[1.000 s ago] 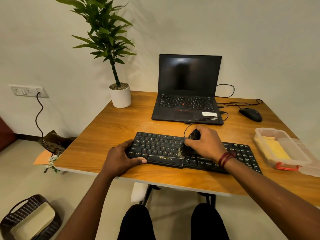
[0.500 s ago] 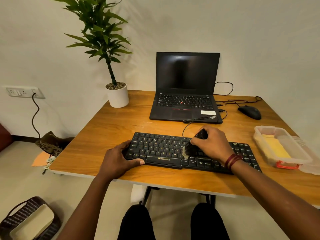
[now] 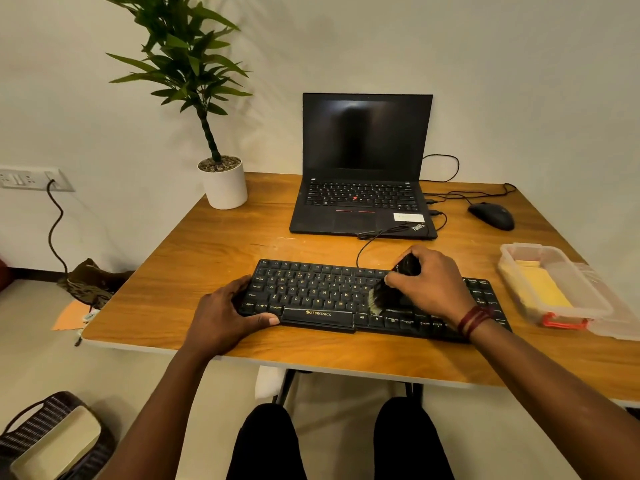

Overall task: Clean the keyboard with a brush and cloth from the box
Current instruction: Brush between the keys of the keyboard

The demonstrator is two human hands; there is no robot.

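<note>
A black keyboard (image 3: 311, 292) lies near the front edge of the wooden table (image 3: 214, 258). My left hand (image 3: 225, 315) grips its left end, thumb along the front edge. My right hand (image 3: 433, 285) is closed on a black brush (image 3: 384, 296) whose pale bristle tips touch the keys right of the keyboard's middle. The hand hides most of the brush handle. A clear plastic box (image 3: 554, 282) stands at the right, with a yellow cloth (image 3: 540, 285) lying inside it.
An open black laptop (image 3: 363, 174) sits behind the keyboard, cables running to a black mouse (image 3: 491, 216) at the back right. A potted plant (image 3: 223, 181) stands at the back left. The box's lid (image 3: 613, 323) lies beside the box. A basket (image 3: 52, 441) sits on the floor, lower left.
My right hand and the brush have shifted rightward along the keys. My left hand has stayed on the keyboard's left end.
</note>
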